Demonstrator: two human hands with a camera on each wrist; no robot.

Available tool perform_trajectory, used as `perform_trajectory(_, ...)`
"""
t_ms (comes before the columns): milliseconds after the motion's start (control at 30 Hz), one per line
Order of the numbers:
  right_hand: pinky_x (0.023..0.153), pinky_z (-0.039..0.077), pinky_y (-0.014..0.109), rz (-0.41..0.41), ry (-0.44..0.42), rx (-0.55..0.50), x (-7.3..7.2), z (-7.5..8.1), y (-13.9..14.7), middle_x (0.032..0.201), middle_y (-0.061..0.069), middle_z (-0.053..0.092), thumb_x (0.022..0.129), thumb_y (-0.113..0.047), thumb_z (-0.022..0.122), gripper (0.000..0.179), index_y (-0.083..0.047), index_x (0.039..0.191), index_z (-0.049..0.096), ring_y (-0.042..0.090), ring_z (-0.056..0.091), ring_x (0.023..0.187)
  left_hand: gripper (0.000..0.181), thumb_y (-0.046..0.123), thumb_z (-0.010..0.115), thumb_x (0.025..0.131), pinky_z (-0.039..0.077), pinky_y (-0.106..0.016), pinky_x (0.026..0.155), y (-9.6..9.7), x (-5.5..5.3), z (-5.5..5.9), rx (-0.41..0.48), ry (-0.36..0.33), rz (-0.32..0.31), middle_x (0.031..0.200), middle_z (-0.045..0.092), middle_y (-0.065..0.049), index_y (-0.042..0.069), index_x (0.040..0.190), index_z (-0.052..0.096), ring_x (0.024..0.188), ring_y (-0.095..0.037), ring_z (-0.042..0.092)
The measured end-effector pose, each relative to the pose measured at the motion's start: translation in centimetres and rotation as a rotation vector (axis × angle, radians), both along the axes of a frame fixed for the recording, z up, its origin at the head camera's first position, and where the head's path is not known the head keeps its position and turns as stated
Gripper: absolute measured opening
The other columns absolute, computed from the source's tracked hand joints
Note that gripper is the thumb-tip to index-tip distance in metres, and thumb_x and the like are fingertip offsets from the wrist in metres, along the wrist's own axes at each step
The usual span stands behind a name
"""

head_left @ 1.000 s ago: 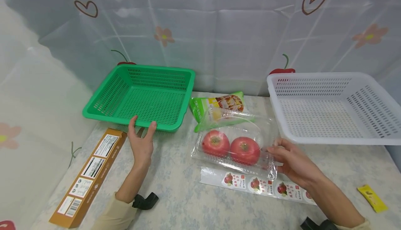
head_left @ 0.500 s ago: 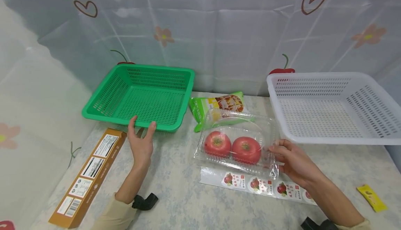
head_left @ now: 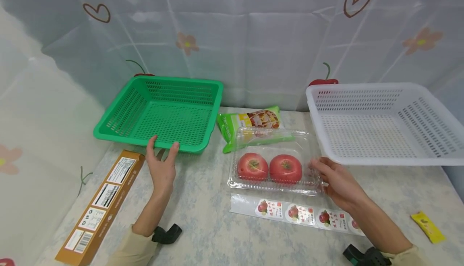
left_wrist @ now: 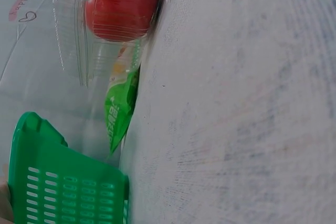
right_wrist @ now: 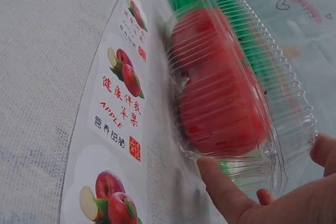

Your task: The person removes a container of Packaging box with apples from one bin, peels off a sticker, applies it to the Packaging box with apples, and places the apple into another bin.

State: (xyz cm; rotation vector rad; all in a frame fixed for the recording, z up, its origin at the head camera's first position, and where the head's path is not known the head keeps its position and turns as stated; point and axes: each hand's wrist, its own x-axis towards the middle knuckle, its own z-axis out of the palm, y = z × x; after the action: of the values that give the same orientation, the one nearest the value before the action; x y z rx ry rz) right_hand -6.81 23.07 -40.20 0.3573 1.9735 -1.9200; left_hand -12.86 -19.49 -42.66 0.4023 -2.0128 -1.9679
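Two red apples (head_left: pixel 285 168) sit in a clear plastic clamshell box (head_left: pixel 270 189) in the middle of the head view. My right hand (head_left: pixel 338 183) grips the box's right end; in the right wrist view its thumb and fingers (right_wrist: pixel 223 187) lie at the near corners. My left hand (head_left: pixel 162 169) is at the front rim of the green basket (head_left: pixel 156 142), with thumb and a finger spread and touching or very close to the rim. A strip of apple stickers (head_left: pixel 246 206) lies just in front of the box.
A green food packet (head_left: pixel 226 131) lies behind the box, partly seen through its lid. The white basket (head_left: pixel 391 161) stands at the right, a long brown carton (head_left: pixel 101 205) at the left. A small yellow packet (head_left: pixel 427 226) lies near the right edge.
The clamshell box has come to lie straighter and shifted slightly right, its right end turned away from the sticker strip, my right hand still on it. My left hand has stayed at the green basket.
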Motion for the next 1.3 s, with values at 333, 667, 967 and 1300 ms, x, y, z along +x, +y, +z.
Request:
perform_trajectory(333, 0.09, 0.046, 0.031, -0.024, 0.02, 0.015, 0.9, -0.3, -0.1, 0.155, 0.02, 0.021, 0.101, -0.051, 0.047, 0.081, -0.005, 0.156, 0.011, 0.038, 0.026, 0.138, 0.082, 0.038, 0.071, 0.091, 0.035, -0.053, 0.106, -0.1, 0.2, 0.0, -0.072, -0.008, -0.02, 0.159, 0.004, -0.007, 0.024, 0.156, 0.023, 0.142, -0.035, 0.025)
perform_trajectory(667, 0.087, 0.049, 0.025, -0.047, 0.005, -0.026, 2.6, 0.0, -0.3, 0.156, 0.017, 0.017, 0.102, -0.048, 0.046, 0.079, -0.005, 0.156, 0.007, 0.038, 0.023, 0.141, 0.08, 0.039, 0.068, 0.093, 0.032, -0.054, 0.107, 0.0, 0.2, 0.0, -0.132, 0.014, -0.011, 0.157, 0.008, -0.014, 0.024, 0.157, 0.023, 0.14, -0.038, 0.026)
perform_trajectory(967, 0.087, 0.054, 0.03, -0.02, 0.131, 0.095, 5.7, 0.4, 0.3, 0.148, 0.023, 0.033, 0.104, -0.032, 0.051, 0.07, -0.01, 0.156, 0.009, 0.02, 0.063, 0.11, 0.077, 0.04, 0.065, 0.095, 0.034, -0.052, 0.107, 0.1, 0.6, 0.0, -0.083, 0.036, 0.008, 0.159, 0.006, -0.003, 0.032, 0.156, 0.021, 0.143, -0.033, 0.023)
perform_trajectory(1300, 0.074, 0.053, 0.027, 0.04, 0.337, 0.473, 8.2, 1.8, 0.4, 0.123, 0.011, 0.058, 0.101, -0.021, 0.059, 0.044, -0.014, 0.143, 0.047, 0.012, 0.065, 0.098, 0.061, 0.013, 0.071, 0.092, 0.034, -0.036, 0.104, 0.7, 2.3, 1.8, -0.103, 0.326, 0.176, 0.144, 0.032, -0.005, 0.008, 0.145, 0.043, 0.127, -0.024, 0.037)
